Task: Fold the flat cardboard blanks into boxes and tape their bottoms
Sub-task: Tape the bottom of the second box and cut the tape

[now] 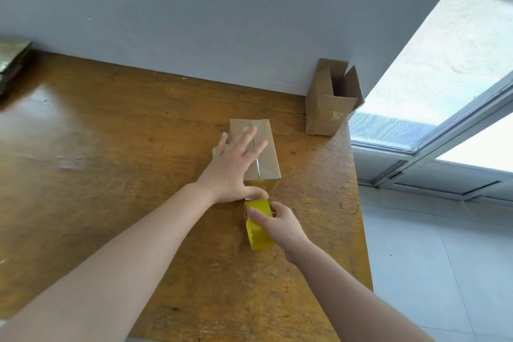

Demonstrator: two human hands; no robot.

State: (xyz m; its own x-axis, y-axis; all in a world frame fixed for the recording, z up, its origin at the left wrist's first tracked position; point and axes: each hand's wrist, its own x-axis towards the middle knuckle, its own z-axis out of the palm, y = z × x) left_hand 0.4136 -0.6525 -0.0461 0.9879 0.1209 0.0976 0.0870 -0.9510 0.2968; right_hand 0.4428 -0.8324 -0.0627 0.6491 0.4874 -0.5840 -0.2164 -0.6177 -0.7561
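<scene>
A small cardboard box [268, 165] is being held down near the right end of the wooden bench [111, 147], its closed flaps facing up and the seam running away from the viewer; the left hand [236, 166] is being laid flat on it, fingers straight and spread, with the thumb being pressed at the box's near edge; a glossy strip of tape is lying along the near part of the seam; just in front of the box, a yellow tape roll [259, 230] is being gripped on edge by the right hand [280, 223], fingers curled round it, close to the left thumb; a second cardboard box [327, 108] is standing upright at the bench's far right corner against the grey wall [194, 8], top flaps open, tape glinting on its side; a blurred dark stack [11, 64] is lying at the far left edge, and what it is cannot be told.
</scene>
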